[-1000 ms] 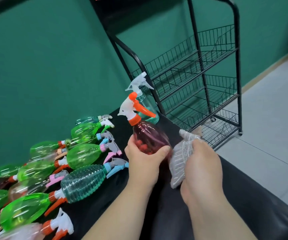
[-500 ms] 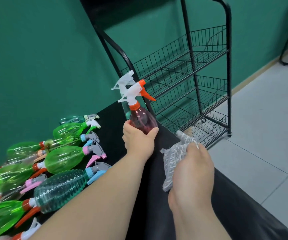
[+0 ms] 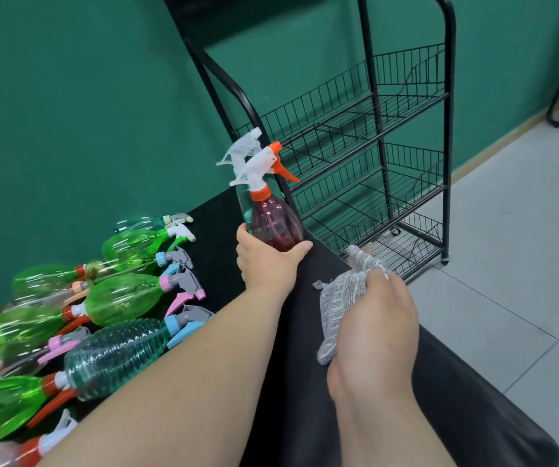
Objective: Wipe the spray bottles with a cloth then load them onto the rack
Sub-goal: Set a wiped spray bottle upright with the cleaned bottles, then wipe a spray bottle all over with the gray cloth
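Gripping pink spray bottle [image 3: 276,227] low in left hand [image 3: 268,264], upright, presumably for the rack [image 3: 376,129]; bunching cloth [image 3: 342,298] aside in right hand [image 3: 379,318].

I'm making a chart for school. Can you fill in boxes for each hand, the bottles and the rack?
left hand: grips the red bottle, upright
right hand: holds the cloth
green bottles: lying on the black table
rack: wire shelves, no bottles seen on them
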